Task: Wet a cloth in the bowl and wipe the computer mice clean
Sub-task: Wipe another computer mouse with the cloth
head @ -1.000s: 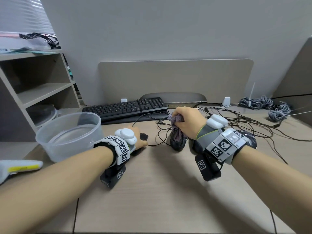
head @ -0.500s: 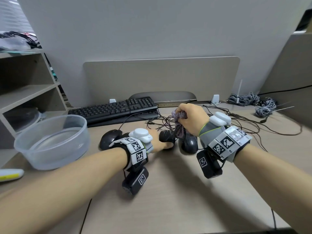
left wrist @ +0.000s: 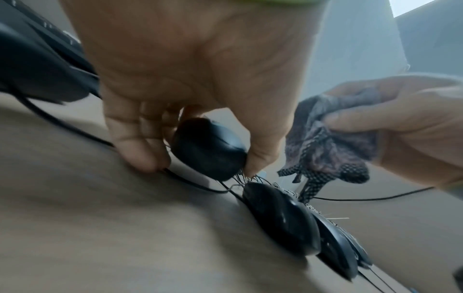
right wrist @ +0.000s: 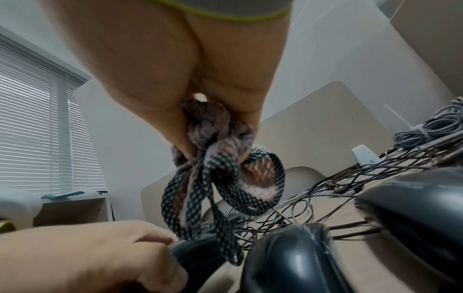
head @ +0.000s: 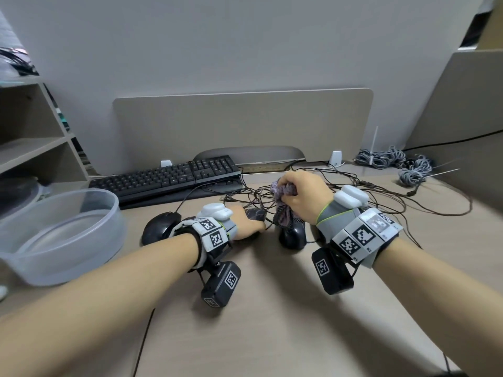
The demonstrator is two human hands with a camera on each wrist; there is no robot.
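My left hand point(head: 246, 223) grips a small black mouse point(left wrist: 209, 148) between thumb and fingers, just above the desk. My right hand point(head: 300, 194) clutches a bunched patterned cloth point(head: 283, 205) whose loose end hangs over another black mouse point(head: 292, 235); the same cloth point(right wrist: 220, 158) dangles from the fist in the right wrist view. A third black mouse point(head: 160, 227) lies on the desk left of my left wrist. A clear plastic bowl point(head: 32, 257) holding water stands at the left.
A black keyboard point(head: 166, 176) lies at the back, with a tangle of black cables point(head: 353, 194) behind the mice. Grey cable bundles point(head: 394, 161) sit at the back right. Open shelves point(head: 30, 148) stand on the left. Bare desk point(head: 272, 322) lies in front.
My left hand moved right from one mouse to another nearer the cloth and took hold of it. The right hand kept its grip on the cloth, above the mice.
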